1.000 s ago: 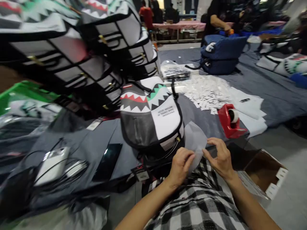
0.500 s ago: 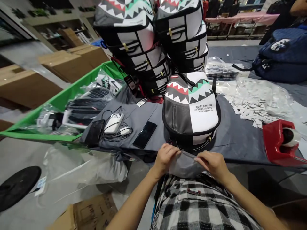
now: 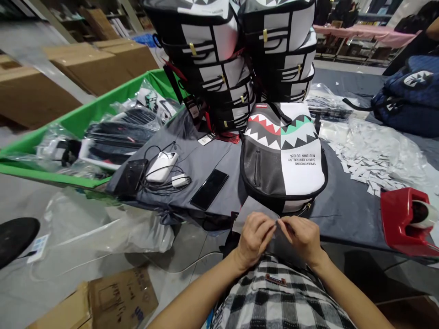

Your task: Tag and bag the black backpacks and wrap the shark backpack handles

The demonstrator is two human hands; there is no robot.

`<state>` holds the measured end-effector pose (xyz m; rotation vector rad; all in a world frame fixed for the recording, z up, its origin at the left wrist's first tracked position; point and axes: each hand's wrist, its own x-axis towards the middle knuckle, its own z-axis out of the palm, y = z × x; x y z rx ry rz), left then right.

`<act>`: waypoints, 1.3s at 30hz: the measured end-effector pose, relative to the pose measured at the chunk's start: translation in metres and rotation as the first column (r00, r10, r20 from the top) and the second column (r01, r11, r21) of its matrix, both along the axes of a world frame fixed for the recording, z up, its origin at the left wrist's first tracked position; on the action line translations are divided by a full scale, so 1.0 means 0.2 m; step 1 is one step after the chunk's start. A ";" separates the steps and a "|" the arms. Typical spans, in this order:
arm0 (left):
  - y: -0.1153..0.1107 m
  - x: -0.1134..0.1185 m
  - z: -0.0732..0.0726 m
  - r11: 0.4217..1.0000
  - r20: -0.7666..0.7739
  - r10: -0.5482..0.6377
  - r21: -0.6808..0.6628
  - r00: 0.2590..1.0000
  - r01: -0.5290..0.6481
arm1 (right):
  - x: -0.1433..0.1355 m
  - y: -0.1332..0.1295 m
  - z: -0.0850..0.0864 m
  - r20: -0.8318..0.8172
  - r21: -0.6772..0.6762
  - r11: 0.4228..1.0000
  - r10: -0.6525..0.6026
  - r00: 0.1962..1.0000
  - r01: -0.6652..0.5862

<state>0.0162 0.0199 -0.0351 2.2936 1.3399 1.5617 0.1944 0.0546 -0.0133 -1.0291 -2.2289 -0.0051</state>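
Note:
Both hands meet just in front of the table edge, pinching a thin translucent plastic sheet or bag (image 3: pixel 247 211). My left hand (image 3: pixel 255 238) is closed on it, with part of the sheet sticking up behind the fingers. Fingertips almost touching the left ones, my right hand (image 3: pixel 302 237) is closed on the same plastic. Right behind them lies a black-and-white backpack (image 3: pixel 303 171) with a red and green zigzag tooth pattern, its printed text upside down to me. How far the plastic reaches below the hands is partly hidden.
Stacked backpacks (image 3: pixel 222 68) rise behind. A phone (image 3: pixel 209 189) and a white charger with cables (image 3: pixel 162 167) lie left. On the right are a red tape dispenser (image 3: pixel 399 219), paper slips (image 3: pixel 365 167) and a blue backpack (image 3: pixel 411 100). A green bin (image 3: pixel 73 180) holds bagged goods.
My hands have come together from a spread grip, and the plastic stretched between them is now gathered, one part raised on the left. The view has shifted slightly.

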 end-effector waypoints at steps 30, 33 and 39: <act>0.22 -0.18 -0.13 0.950 -0.334 -0.255 0.089 0.907 0.300 | 0.31 0.21 -0.09 -0.587 -0.653 0.756 -0.468 0.661 -0.045; 0.20 -0.17 -0.12 0.962 -0.349 -0.235 0.052 0.907 0.269 | 0.29 0.21 -0.14 -0.655 -0.643 0.766 -0.533 0.535 -0.025; 0.19 -0.15 -0.10 0.971 -0.352 -0.207 0.040 0.913 0.235 | 0.25 0.22 -0.19 -0.672 -0.431 0.892 -0.420 0.610 0.140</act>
